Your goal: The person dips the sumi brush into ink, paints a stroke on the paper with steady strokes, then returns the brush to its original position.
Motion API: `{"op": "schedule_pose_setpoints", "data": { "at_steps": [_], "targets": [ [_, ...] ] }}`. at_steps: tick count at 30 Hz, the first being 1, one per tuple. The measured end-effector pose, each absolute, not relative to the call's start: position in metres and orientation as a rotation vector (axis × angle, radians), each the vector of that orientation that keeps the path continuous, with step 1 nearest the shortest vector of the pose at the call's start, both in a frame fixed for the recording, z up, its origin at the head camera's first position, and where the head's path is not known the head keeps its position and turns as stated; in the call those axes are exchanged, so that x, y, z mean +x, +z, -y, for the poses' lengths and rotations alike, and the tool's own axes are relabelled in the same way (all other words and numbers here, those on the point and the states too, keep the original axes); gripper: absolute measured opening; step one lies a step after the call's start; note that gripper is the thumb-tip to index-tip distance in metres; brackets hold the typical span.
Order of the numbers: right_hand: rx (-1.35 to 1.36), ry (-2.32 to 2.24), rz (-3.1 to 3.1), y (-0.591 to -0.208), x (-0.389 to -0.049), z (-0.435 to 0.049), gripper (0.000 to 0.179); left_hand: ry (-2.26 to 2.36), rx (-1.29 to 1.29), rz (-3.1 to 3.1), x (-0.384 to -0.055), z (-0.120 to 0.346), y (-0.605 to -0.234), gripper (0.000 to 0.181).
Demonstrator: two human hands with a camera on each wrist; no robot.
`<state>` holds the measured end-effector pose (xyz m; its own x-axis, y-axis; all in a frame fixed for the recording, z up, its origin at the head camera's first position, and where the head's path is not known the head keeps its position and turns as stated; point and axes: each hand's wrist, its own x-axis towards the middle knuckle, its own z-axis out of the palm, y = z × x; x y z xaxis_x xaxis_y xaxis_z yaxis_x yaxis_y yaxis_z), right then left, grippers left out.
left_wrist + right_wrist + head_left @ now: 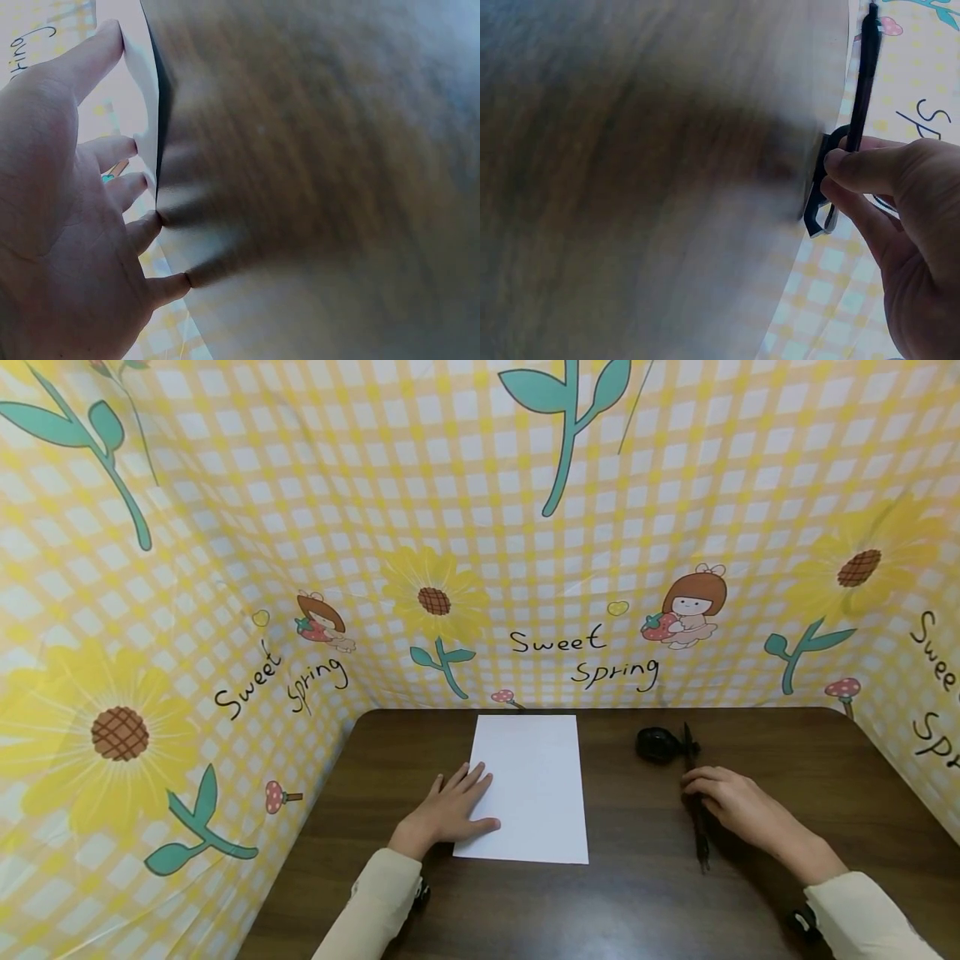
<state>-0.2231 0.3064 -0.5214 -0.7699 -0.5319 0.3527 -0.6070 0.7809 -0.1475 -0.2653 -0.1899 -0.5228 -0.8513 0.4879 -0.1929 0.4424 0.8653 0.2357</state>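
Observation:
A white sheet of paper [532, 785] lies on the dark wooden table. My left hand [448, 814] rests on its left edge with fingers spread, fingertips down along the sheet in the left wrist view. On the right, my right hand [742, 810] pinches a slender black pen-like stick [864, 82] between thumb and fingers around its middle. Its narrow end points toward me in the head view. Just beyond the fingers, a rounded black object [657, 745] sits by the stick's far end. A black looped piece [815, 199] shows behind the fingertips in the right wrist view.
The brown table [525, 910] has rounded far corners. A yellow checked cloth [480, 468] with printed flowers hangs as a wall behind it and along both sides. Dark bands with small devices [804, 922] sit at both wrists, below light sleeves.

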Motion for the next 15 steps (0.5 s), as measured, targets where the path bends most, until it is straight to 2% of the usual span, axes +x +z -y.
{"op": "schedule_pose_setpoints", "data": {
  "at_steps": [15],
  "targets": [
    [0.953,0.359,2.381,-0.5157,-0.2283,-0.3035,0.041,0.265,0.704,-2.792,-0.2657,0.1896,-0.5247,0.09]
  ]
}}
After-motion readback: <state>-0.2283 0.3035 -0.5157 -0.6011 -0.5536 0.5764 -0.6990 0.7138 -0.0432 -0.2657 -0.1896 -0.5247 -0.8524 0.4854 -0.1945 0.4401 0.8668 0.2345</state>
